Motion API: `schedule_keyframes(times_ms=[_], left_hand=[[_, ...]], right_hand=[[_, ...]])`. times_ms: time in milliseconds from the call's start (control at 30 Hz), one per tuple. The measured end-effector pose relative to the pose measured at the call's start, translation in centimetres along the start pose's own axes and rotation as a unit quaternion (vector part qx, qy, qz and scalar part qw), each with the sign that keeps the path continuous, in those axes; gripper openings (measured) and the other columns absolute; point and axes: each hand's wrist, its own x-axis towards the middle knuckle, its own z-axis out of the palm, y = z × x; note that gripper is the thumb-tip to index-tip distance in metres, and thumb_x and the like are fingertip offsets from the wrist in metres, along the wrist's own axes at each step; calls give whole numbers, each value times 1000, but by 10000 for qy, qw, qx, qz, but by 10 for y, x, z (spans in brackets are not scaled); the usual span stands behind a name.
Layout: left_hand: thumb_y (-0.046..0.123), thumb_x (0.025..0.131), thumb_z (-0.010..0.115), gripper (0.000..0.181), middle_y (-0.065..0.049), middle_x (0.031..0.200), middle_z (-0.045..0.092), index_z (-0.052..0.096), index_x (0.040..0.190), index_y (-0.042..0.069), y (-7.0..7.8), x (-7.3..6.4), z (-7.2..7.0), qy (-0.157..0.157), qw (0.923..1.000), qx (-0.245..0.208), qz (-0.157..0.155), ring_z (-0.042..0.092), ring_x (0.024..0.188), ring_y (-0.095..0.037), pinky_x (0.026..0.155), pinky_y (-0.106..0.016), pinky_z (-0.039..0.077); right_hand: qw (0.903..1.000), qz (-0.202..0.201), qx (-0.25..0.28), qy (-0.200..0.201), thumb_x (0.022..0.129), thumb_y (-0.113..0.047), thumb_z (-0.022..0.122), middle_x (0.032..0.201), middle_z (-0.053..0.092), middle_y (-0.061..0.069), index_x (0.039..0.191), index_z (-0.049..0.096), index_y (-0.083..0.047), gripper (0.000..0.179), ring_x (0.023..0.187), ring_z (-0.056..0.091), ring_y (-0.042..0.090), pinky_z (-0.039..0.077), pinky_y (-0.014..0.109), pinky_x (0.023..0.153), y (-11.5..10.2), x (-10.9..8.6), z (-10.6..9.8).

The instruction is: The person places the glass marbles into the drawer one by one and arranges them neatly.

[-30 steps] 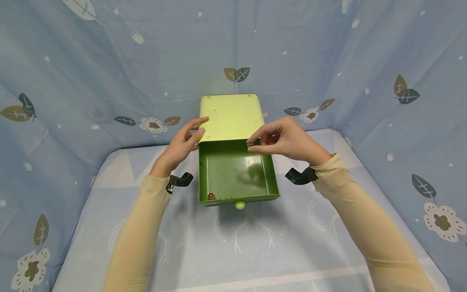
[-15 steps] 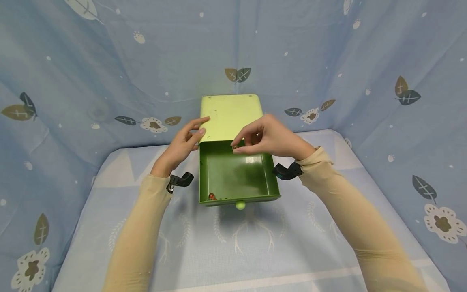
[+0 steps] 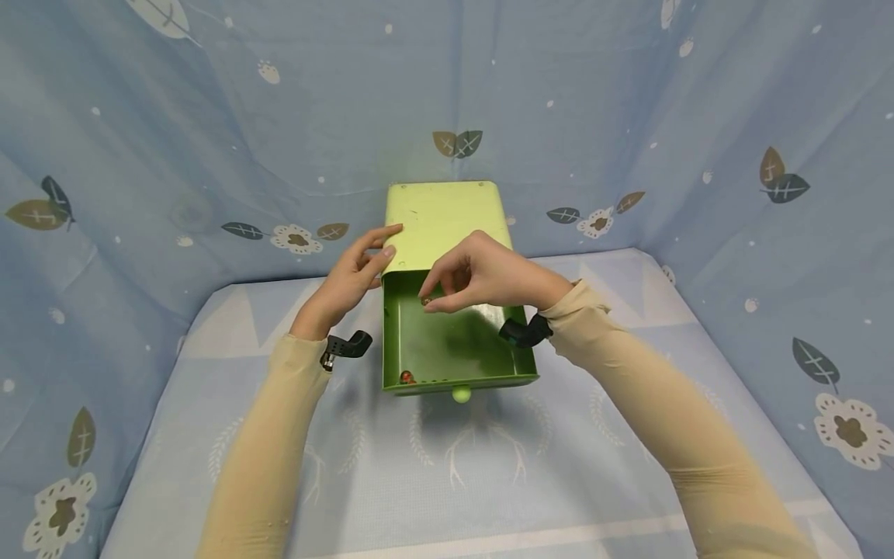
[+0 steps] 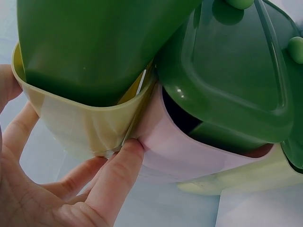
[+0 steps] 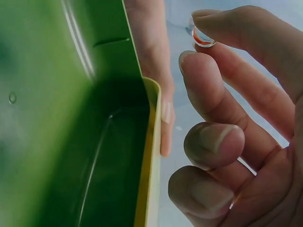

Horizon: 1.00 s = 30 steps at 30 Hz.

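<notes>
My right hand (image 3: 482, 272) pinches a small clear glass marble (image 5: 203, 37) with an orange and bluish swirl between thumb and fingertip. It hangs over the left part of the open green drawer (image 3: 461, 349), near the cabinet. A few reddish marbles (image 3: 407, 377) lie in the drawer's front left corner. My left hand (image 3: 345, 283) grips the left side of the light green drawer cabinet (image 3: 443, 221), fingers on its top and side. In the left wrist view, that hand's fingers (image 4: 116, 177) spread along the cabinet's outer wall and reach a pink tier (image 4: 165, 153).
Lower tiers with green drawer fronts (image 4: 232, 66) and round knobs (image 4: 296, 49) show in the left wrist view. The top drawer's knob (image 3: 461, 394) faces me. A patterned cloth covers the table (image 3: 447, 497); blue curtains (image 3: 335, 93) hang behind and at both sides.
My right hand has moved left over the drawer and slightly toward me, with the marble still pinched. The left hand and the cabinet have stayed in place.
</notes>
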Motion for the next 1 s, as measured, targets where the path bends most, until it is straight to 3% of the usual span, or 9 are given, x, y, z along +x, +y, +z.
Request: schedule_keyframes(times_ms=[767,1000], left_hand=[[44,117,54,51,-12,161,37,48,166,35,1,-1,0,27,10000,-23,-48,52,124,-33,114,-70,42],[34,119,50,52,-17,163,34,43,170,25,8,-4,3,26,9999,-3,-102,51,122,-35,115,-70,40]], right_hand=[[9970,-23,-294,-713,98,-19,88,65,65,-8,103,88,-14,7,55,53,13,45,28,58,11,16,22],[9949,164,-158,-987,98,-18,87,66,67,-4,104,88,-14,7,55,54,14,46,29,59,14,16,26]])
